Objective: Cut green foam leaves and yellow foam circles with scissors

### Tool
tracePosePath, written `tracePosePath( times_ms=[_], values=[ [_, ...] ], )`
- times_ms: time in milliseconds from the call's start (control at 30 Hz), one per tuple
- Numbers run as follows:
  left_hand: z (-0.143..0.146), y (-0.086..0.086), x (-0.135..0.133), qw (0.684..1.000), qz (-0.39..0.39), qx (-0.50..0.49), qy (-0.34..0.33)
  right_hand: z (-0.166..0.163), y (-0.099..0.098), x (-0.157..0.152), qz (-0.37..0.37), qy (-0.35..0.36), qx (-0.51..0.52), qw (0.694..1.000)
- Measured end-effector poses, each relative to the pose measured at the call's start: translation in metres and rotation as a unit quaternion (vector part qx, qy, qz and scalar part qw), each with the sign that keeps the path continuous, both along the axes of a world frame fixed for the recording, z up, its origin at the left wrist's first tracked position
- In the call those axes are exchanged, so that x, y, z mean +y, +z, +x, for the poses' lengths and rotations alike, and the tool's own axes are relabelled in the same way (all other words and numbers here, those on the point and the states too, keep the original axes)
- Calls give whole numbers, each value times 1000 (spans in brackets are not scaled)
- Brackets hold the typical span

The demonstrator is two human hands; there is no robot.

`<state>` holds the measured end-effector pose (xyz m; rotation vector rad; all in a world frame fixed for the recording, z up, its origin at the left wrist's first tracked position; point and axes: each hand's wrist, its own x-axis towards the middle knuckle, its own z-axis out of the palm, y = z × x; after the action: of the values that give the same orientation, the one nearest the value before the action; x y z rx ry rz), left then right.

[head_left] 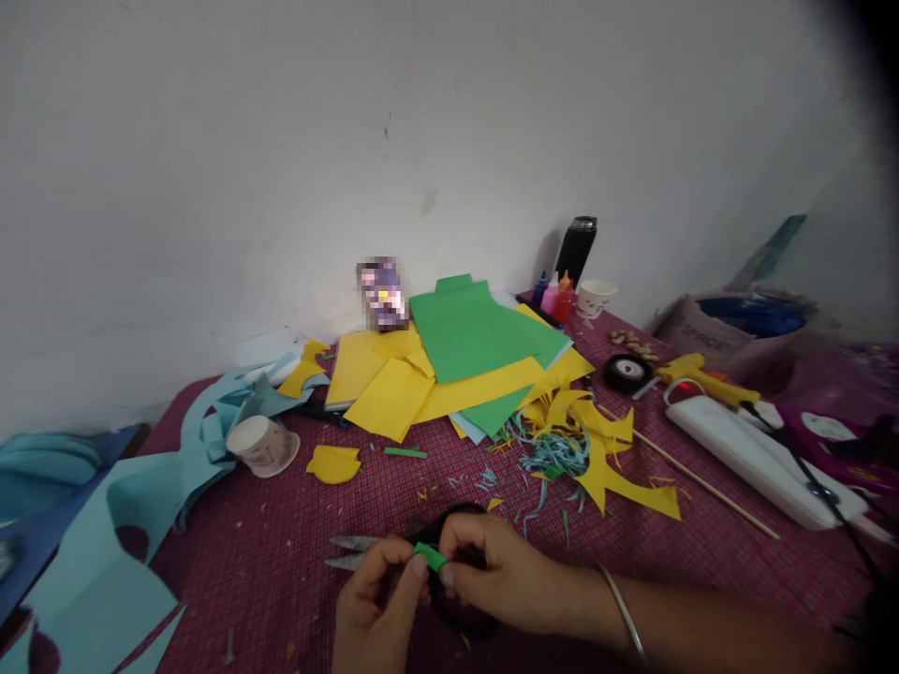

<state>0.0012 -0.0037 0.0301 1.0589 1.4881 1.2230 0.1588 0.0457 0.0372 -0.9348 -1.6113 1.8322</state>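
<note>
Low in the middle of the view, my left hand [375, 604] and my right hand [495, 571] meet over a red checked cloth [281, 524]. Both pinch a small green paper piece [430, 557] between their fingertips. A pair of scissors [365, 550] with black handles lies just under and behind my hands, its open blades pointing left. My right wrist wears a thin metal bangle [625, 613].
Yellow and green paper sheets [456, 356] are piled at the back by the wall. Light blue paper cut-outs [105, 534] and a tipped paper cup [263, 445] lie left. Right are a yellow glue gun [702, 379], a white power strip [758, 459], a wooden stick [695, 477], tape and bottles.
</note>
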Motion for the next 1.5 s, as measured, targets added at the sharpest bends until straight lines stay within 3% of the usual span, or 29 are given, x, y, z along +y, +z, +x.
tracePosePath(
  times_ms=[433,700,1067,1333,1500],
  values=[
    [-1,-3,0,1000,-2,5,-3,0,1,1,-5,-2,-14,1000],
    [1,7,-1,1000,2,18,1,1,4,1,-6,5,-9,1000],
    [2,-2,-1,995,11,-93,32,3,2,2,43,11,-17,999],
    [0,-2,-1,999,-11,-43,23,2,0,1,9,14,-18,1000],
    [-1,2,-1,1000,5,-28,-5,1,-2,1,34,6,-9,999]
  ],
)
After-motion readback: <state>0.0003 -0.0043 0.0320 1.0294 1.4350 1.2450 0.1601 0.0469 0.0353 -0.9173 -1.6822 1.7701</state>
